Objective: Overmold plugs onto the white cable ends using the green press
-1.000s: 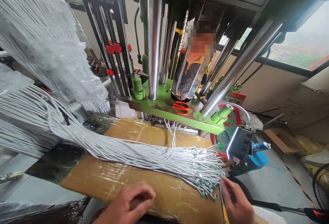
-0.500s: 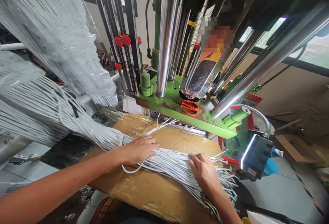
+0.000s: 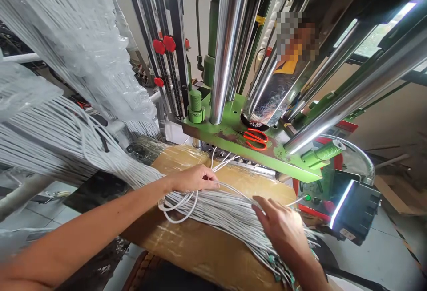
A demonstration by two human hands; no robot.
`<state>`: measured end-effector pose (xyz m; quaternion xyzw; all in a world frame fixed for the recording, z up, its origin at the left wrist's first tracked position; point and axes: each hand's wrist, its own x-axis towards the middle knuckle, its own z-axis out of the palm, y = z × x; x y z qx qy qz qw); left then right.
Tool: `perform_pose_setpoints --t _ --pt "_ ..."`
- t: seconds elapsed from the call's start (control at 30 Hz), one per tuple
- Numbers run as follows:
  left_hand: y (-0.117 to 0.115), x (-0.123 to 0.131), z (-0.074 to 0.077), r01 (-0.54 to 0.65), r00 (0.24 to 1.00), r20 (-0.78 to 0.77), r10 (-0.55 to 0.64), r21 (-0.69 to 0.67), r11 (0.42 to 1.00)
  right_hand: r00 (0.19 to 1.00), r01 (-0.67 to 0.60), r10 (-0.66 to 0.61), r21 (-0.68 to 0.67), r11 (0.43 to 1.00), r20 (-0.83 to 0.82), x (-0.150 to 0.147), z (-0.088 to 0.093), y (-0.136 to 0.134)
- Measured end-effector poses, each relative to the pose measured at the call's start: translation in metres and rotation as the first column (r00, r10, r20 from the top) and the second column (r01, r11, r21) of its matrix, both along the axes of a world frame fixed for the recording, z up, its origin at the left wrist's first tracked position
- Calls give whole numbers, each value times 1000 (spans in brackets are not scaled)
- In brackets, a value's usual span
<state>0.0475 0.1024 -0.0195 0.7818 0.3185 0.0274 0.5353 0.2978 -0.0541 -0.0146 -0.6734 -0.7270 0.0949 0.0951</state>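
A bundle of white cables (image 3: 213,206) lies across a taped cardboard pad (image 3: 176,237), its long axis running from far left to near right, where green-tipped ends (image 3: 278,269) point toward the person. The left hand (image 3: 193,179) is closed around a few strands at the bundle's far side, above a slack loop. The right hand (image 3: 278,224) lies open on the bundle, fingers spread. Beyond, orange scissors (image 3: 255,139) rest on a green machine bed (image 3: 220,133).
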Motion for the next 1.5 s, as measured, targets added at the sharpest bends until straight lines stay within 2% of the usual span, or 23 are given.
perform_pose_setpoints --t 0.1,0.2,0.33,0.47,0.57,0.73,0.87,1.03,1.13,1.27,1.4,1.5 --pt "4 4 -6 113 994 10 -113 -55 992 988 27 -55 -195 980 -143 22 -8 -4" --pt "4 10 -8 210 977 -6 -211 -72 975 965 37 -103 -262 964 -241 28 -20 -4" --pt "2 13 -8 206 978 -42 -206 -1 979 957 54 -122 -252 966 -263 26 -22 -3" --pt "1 11 -6 192 981 -14 -195 -107 975 978 22 -39 -82 996 -207 16 -8 1" --pt "-1 12 1 180 983 -20 -184 -115 977 962 -30 22 -23 999 -272 -3 1 9" --pt "-14 21 11 186 979 -101 -175 112 976 923 -148 111 -73 986 -368 -40 -2 25" --pt "-21 23 5 249 965 -155 -209 311 917 954 -154 110 -141 978 -280 -45 -18 30" --pt "-19 21 -8 306 951 -152 -270 320 897 970 -128 99 -121 984 -223 -31 -32 28" --pt "-27 24 -5 315 949 -125 -290 401 860 968 -136 118 -70 988 -221 -31 -26 26" --pt "-49 21 10 229 970 -55 -236 522 822 969 -158 167 65 985 -180 -36 -8 12" --pt "-74 2 26 203 978 -82 -190 553 808 948 -313 290 218 924 130 -11 -6 -14" --pt "-91 -4 25 229 968 -218 -125 558 798 901 -358 260 259 897 347 14 -15 -30"
